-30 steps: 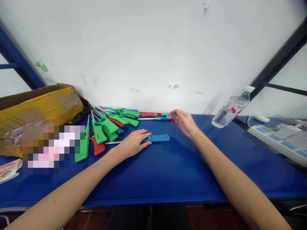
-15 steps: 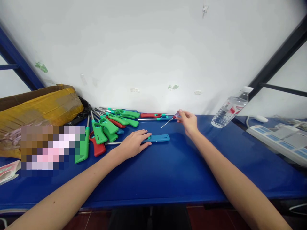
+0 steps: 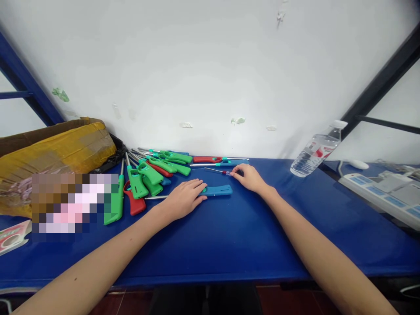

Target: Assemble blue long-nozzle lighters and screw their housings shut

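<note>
My left hand (image 3: 185,199) rests over a blue gas lighter (image 3: 218,190) lying on the table, with its fingers on the far side and thumb on the near side. The lighter's metal tube sticks out to the left, and its trigger part is mostly covered by the hand. Between the fingertips of my right hand (image 3: 250,178) is a thin screwdriver (image 3: 226,173) with a clear handle and red collar, its shaft pointing left. Just behind the screwdriver lie another blue lighter (image 3: 229,162) and a red lighter (image 3: 207,159).
Several green and red lighters (image 3: 151,171) lie heaped at the left, beside a taped cardboard box (image 3: 65,142). A tilted water bottle (image 3: 315,151) and a power strip (image 3: 377,190) are on the right. The white wall (image 3: 210,78) closes off the blue table's back edge.
My right hand has come down and a little left, and the screwdriver has swung from slanting to nearly level. The left hand stays on the blue lighter.
</note>
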{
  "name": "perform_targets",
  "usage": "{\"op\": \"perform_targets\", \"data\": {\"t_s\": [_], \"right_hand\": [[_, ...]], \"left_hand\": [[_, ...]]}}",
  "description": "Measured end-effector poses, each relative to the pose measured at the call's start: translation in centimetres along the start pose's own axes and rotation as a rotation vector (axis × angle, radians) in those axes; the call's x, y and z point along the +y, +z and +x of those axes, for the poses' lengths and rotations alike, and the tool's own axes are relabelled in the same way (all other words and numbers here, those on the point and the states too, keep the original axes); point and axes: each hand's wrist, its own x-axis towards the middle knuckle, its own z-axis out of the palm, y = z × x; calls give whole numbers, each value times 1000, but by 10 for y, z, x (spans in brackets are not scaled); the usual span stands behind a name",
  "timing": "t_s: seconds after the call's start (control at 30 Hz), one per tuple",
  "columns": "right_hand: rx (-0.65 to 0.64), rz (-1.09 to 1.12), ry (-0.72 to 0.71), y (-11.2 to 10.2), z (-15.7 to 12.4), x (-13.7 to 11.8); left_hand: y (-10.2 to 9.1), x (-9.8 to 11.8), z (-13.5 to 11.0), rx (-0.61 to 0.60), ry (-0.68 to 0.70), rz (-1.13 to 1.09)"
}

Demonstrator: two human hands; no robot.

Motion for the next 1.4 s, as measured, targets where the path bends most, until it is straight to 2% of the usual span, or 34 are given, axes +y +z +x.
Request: {"op": "perform_targets", "data": {"t_s": [0.1,0.2,0.33,0.47,0.6,0.8,0.87,0.93,1.1,1.17,1.2,1.27,1.4], "right_hand": [[4,-64,-54,1,0,0],[46,-90,-161,0,-1,-11],[35,-32,-346,-3,-10,-49],[-86,-71,-526,-1,-21,-82],[-170,-173,-631,5,-25,-86],[-184,-384,-708,8,-27,-87],[-212,-379,-697,7,-28,-88],[-251,-310,-652,3,-28,-88],[-233,41,-441,-8,-20,-80],[-261,210,-331,-9,-17,-77],[-296,298,-271,-9,-15,-77],[-391,481,-151,-7,-14,-79],[-512,822,24,-4,-16,-88]], "left_hand": [[-3,2,0,-6,-28,10],[-5,6,0,-11,-58,36],[-1,9,1,40,-55,71],[2,8,1,140,-78,79],[0,6,1,168,-81,56],[2,9,0,181,-37,63],[1,11,-1,202,-1,79],[-5,13,-1,280,33,105],[-33,14,-3,706,30,121],[-39,14,-5,909,56,90],[-40,15,-6,972,75,68],[-38,17,-6,1003,85,10],[-26,23,-3,833,-83,-150]]}}
